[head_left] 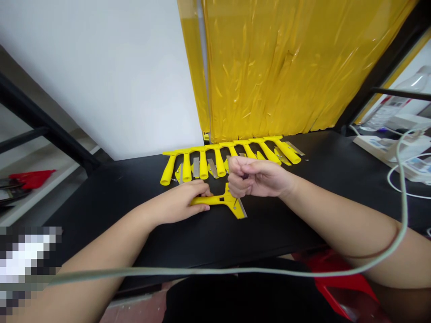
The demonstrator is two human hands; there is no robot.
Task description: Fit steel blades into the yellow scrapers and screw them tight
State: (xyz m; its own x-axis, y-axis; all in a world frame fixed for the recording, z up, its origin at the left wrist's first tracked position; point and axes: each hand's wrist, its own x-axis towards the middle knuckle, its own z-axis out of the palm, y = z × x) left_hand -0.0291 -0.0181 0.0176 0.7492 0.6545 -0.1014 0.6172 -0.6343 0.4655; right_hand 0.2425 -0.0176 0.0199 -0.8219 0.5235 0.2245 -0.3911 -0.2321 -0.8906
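My left hand (191, 200) is wrapped round the handle of a yellow scraper (218, 200), which lies flat on the black table. Its wide head points right, with a metal blade (243, 208) along the far-right edge. Above that head my right hand (256, 176) is closed on a thin tool. Only its narrow metal shaft (235, 201) shows, reaching down to the head near a screw; the rest is hidden in the fingers. Behind both hands stretches a row of several yellow scraper handles (203, 165), with loose blades (196, 167) and small yellow plates (178, 172) among them.
A white panel (111, 76) and yellow plastic film (269, 67) rise behind the black table (111, 193). Power strips (393, 148) lie at the right. A pale cable (235, 271) loops across the front, over my forearms. Black frame bars (57, 128) stand left.
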